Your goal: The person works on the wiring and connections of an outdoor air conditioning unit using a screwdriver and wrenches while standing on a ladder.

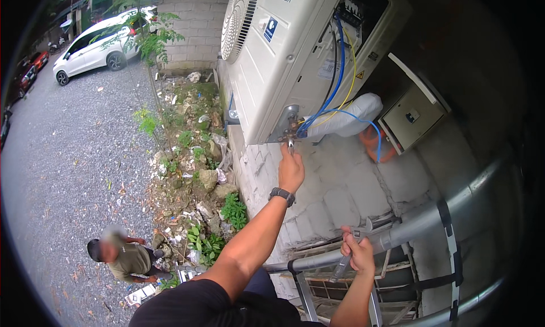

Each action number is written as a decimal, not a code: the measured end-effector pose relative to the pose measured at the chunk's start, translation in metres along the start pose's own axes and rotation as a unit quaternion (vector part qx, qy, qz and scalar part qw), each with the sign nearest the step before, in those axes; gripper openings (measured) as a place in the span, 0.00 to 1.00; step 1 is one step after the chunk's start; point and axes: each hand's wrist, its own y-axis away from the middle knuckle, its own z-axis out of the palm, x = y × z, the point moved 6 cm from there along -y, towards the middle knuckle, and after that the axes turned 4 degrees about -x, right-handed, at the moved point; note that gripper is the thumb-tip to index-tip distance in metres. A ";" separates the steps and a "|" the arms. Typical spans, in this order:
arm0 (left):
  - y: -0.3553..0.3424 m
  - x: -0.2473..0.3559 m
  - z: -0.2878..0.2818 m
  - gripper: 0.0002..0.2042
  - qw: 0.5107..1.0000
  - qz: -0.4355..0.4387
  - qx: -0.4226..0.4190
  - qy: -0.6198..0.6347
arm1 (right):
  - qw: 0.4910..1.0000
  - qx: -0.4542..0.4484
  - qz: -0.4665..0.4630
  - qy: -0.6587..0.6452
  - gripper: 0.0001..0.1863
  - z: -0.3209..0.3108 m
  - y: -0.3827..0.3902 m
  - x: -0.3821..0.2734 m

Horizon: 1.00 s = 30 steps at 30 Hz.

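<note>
My left hand [291,172], with a dark watch on its wrist, reaches up to the brass valve fittings [292,134] at the lower corner of a large white outdoor air-conditioner unit [267,71]. It is closed around a silver wrench [290,146], whose end meets the fittings; most of the tool is hidden in the fingers. Lower right, my right hand [360,254] grips an adjustable wrench [340,269], its head up by the thumb, beside a metal pipe rail. Blue, black and yellow wires [339,80] run down from the unit's open wiring compartment past a white-wrapped pipe [360,112].
An open grey electrical box [410,119] with a breaker hangs right of the unit, near coiled orange tubing [369,142]. Galvanised pipe rails [417,227] and a ladder [306,296] are close to me. A person [133,257] stands on the gravel below; a white car [102,46] is parked beyond.
</note>
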 end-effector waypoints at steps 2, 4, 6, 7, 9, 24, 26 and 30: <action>-0.004 0.001 -0.005 0.18 0.999 0.026 0.037 0.018 | 1.000 0.013 0.000 0.015 0.20 0.000 -0.006 0.003; -0.003 0.003 -0.005 0.18 0.998 0.021 0.043 0.029 | 0.996 0.064 0.038 0.050 0.19 -0.005 -0.012 0.007; -0.004 0.002 0.003 0.18 0.999 -0.019 -0.015 -0.024 | 0.993 0.088 0.048 0.056 0.14 0.003 -0.022 0.008; -0.004 0.005 0.005 0.18 1.000 -0.017 -0.017 -0.017 | 0.992 0.094 0.058 0.064 0.12 0.011 -0.029 0.006; 0.001 0.008 0.003 0.20 1.000 -0.009 -0.010 -0.010 | 0.987 0.083 0.092 0.097 0.11 0.027 -0.050 0.001; -0.003 0.012 -0.010 0.29 0.969 -0.074 -0.141 0.188 | 0.753 0.007 -0.125 0.646 0.20 0.165 -0.212 -0.069; -0.015 -0.018 0.004 0.29 0.959 -0.093 -0.124 0.238 | 0.755 0.011 -0.140 0.641 0.20 0.178 -0.216 -0.069; -0.015 -0.025 0.008 0.28 0.965 -0.055 -0.075 0.245 | 0.766 0.025 -0.147 0.626 0.21 0.177 -0.222 -0.065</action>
